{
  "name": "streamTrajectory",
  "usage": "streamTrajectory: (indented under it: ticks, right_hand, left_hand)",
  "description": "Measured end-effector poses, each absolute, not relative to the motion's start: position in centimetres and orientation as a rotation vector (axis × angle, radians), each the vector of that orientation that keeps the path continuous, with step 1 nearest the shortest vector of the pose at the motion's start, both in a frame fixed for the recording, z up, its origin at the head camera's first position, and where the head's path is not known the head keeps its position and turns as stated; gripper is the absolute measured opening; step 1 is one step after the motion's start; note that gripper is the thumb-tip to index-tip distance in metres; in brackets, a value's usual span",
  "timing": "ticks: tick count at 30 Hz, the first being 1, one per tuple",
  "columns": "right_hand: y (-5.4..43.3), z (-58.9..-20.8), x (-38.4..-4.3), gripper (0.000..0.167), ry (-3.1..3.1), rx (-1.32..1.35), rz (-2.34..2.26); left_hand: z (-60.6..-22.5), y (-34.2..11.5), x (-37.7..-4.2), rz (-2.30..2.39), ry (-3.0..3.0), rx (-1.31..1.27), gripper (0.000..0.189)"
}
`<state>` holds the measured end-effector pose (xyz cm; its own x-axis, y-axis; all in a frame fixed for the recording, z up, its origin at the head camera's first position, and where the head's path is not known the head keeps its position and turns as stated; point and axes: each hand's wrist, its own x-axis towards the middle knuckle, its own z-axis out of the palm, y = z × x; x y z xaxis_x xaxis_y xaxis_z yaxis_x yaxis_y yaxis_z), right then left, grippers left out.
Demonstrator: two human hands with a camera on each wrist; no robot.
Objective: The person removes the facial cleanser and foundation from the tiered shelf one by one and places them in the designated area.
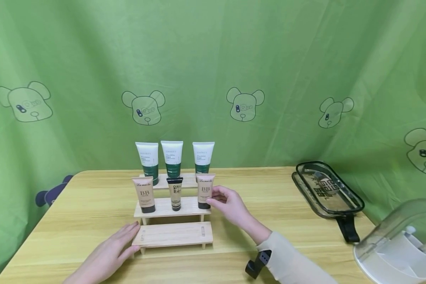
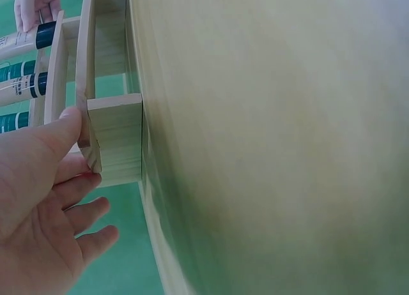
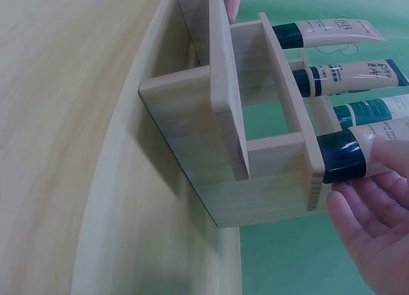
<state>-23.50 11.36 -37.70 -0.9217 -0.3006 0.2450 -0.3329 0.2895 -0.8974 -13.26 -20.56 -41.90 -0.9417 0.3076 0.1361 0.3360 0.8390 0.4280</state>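
A three-step wooden display stand (image 1: pixel 172 234) stands on the table. My right hand (image 1: pixel 230 203) holds a beige BB cream tube (image 1: pixel 205 190) at the right end of the middle step, thumb on its front and fingers behind. This tube stands cap down, its dark cap (image 3: pixel 342 157) right at the step's edge. My left hand (image 1: pixel 111 250) grips the left end of the lowest step, thumb above and fingertips beneath in the left wrist view. Another BB cream tube (image 1: pixel 144 194) and a slimmer black-topped tube (image 1: pixel 175 194) stand on the same step. The lowest step bears nothing.
On the top step behind stand three white-and-green tubes (image 1: pixel 172 156). At the table's right lie a clear black-edged pouch (image 1: pixel 328 191) with a strap and a white container (image 1: pixel 394 256) under a transparent dome. A green curtain (image 1: pixel 198 59) hangs behind the table (image 1: pixel 262 185).
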Motion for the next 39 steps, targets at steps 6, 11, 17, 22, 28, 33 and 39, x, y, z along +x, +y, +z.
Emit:
streamTrajectory:
  ticks: [6,11,17,22,28,33,39]
  right_hand:
    - [12.6,-36.6,-22.9,0.024,-2.51,0.587,1.696]
    - [14.1,-36.3,-23.0,0.024,-2.499,0.515,1.658]
    - [16.3,-36.8,-24.3,0.024,-2.481,0.413,1.648]
    - [18.0,-37.7,-25.8,0.026,-2.484,0.319,1.719]
    - [19.6,-39.3,-27.8,0.027,-2.534,0.185,1.765]
    - [20.2,-40.5,-29.1,0.031,-2.608,0.087,1.769]
    - [20.4,-41.6,-30.4,0.034,-2.698,-0.014,1.806]
  left_hand:
    - [-41.8,-20.5,-13.3,-0.692,-2.956,-0.52,0.059]
    - [-41.8,-20.5,-13.2,-0.676,-2.957,-0.526,0.058]
    - [-41.7,-20.5,-13.0,-0.66,-2.95,-0.537,0.053]
    - [-41.6,-20.4,-12.8,-0.636,-2.923,-0.562,0.05]
    - [-41.7,-20.3,-12.6,-0.613,-2.91,-0.568,0.048]
    - [-41.6,-20.3,-12.6,-0.608,-2.918,-0.557,0.047]
    - [-41.6,-20.3,-12.7,-0.613,-2.909,-0.56,0.046]
